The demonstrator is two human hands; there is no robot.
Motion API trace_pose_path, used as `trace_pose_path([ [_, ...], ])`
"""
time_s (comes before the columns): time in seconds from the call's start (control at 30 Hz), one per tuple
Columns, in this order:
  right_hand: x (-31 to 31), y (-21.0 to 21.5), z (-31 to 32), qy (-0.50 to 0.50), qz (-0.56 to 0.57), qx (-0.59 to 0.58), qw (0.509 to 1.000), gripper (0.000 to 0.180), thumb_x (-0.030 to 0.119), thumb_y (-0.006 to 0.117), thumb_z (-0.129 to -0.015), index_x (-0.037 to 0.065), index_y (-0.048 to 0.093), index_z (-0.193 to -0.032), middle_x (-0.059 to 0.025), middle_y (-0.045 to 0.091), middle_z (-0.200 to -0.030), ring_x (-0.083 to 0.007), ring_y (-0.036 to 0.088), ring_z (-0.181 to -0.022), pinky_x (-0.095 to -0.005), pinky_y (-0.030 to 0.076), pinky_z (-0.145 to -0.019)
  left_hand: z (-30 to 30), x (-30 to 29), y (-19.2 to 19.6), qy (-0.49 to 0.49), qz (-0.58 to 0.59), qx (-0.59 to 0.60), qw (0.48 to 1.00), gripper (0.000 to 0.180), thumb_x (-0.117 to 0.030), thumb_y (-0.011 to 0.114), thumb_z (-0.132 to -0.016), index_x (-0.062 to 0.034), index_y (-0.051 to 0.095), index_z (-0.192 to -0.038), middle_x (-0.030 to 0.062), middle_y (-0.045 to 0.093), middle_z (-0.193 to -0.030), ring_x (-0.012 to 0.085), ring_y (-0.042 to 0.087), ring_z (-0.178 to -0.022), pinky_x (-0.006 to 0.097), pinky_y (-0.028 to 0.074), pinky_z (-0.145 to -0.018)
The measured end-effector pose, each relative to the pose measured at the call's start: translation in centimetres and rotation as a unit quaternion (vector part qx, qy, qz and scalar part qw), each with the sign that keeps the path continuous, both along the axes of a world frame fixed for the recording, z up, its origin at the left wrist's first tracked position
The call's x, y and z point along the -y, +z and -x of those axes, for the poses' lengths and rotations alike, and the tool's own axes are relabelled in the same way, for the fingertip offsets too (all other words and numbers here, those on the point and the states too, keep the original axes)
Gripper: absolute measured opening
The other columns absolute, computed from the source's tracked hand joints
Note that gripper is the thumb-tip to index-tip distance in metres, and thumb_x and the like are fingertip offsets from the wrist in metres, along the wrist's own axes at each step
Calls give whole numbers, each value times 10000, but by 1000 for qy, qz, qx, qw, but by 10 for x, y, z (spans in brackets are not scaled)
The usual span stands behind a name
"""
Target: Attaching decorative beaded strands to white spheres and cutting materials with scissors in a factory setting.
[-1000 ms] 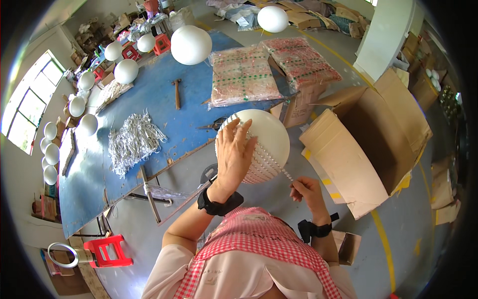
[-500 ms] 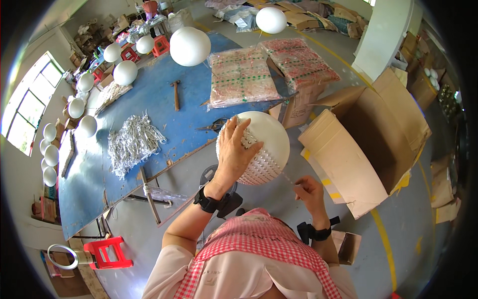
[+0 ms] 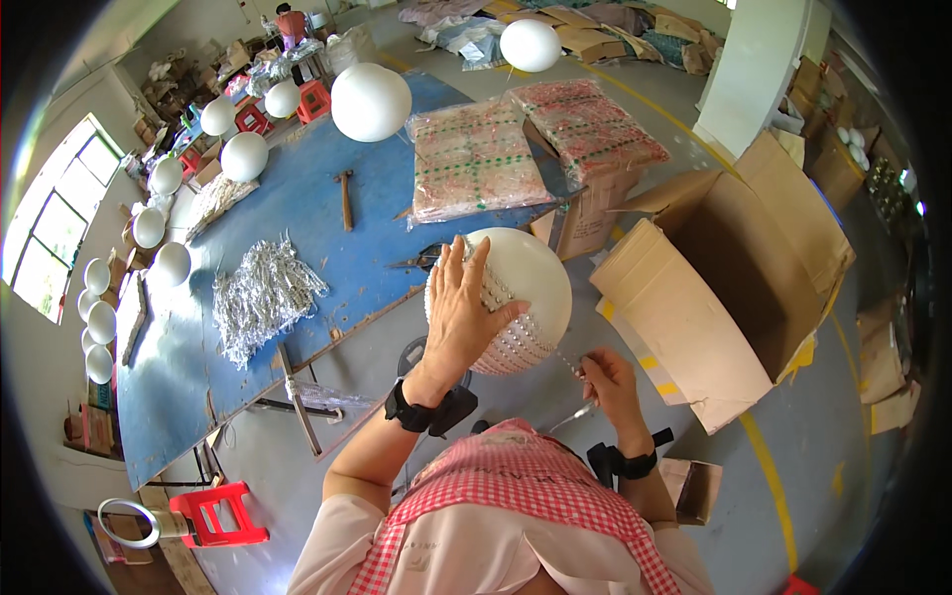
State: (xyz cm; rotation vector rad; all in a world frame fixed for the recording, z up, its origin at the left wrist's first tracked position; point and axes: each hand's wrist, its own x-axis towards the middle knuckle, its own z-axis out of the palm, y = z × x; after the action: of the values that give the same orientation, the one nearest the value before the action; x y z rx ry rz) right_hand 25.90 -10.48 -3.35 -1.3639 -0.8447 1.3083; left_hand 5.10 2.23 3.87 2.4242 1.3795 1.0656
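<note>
Just off the near edge of the table is a large white ball [image 3: 537,273], its left and lower parts wrapped in close rows of a shiny bead strand [image 3: 514,342]. Across the beaded rows lies my left hand [image 3: 463,312], fingers spread and thumb bent round, holding the ball. Below and right of the ball, my right hand [image 3: 608,382] has its fingers pinched on the free end of the strand, which runs tight to the ball. A thin shiny length hangs under that hand. What carries the ball from beneath is hidden.
On the blue table [image 3: 297,188] lie a hammer [image 3: 345,201], scissors [image 3: 418,260], a heap of silvery strands [image 3: 266,297] and wrapped packs [image 3: 476,164]. White balls [image 3: 372,102] stand around it. An open carton [image 3: 694,307] is at right, a red stool [image 3: 223,514] at lower left.
My right hand has moved slightly left, keeping the strand pinched. The thin length under it now shows. My left hand keeps its place on the ball; the view has shifted a little.
</note>
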Motion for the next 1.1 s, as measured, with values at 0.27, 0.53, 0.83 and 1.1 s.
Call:
trace_pose_path([
  [0.27,13,11,1,61,-111,67,990,132,96,615,-877,5,647,-788,1,592,-644,-45,493,-546,-198,360,-486,0,1,-2,-42,16,39,998,713,-267,764,-743,-57,451,-1348,242,366,-1397,397,358,-1294,452,316,-1065],
  [0.53,21,37,-3,102,-30,-54,993,141,106,609,-889,0,652,-807,-6,589,-622,-46,497,-530,-197,365,-482,-1,1,-2,-41,4,45,998,720,-261,768,-732,-58,441,-1340,247,347,-1408,413,331,-1300,477,303,-1063],
  [0.83,6,11,4,75,-17,62,995,189,156,567,-924,2,643,-846,-11,608,-655,-44,502,-533,-194,386,-501,-1,3,5,-14,-11,32,999,683,-254,770,-733,-90,484,-1331,226,373,-1411,375,339,-1323,466,300,-1071],
  [1.1,6,5,1,89,-11,36,995,200,167,546,-944,9,634,-858,-33,622,-681,-38,480,-516,-189,381,-488,3,4,10,12,-15,21,1000,591,-244,703,-806,-86,482,-1331,193,452,-1313,367,419,-1210,472,322,-1012],
])
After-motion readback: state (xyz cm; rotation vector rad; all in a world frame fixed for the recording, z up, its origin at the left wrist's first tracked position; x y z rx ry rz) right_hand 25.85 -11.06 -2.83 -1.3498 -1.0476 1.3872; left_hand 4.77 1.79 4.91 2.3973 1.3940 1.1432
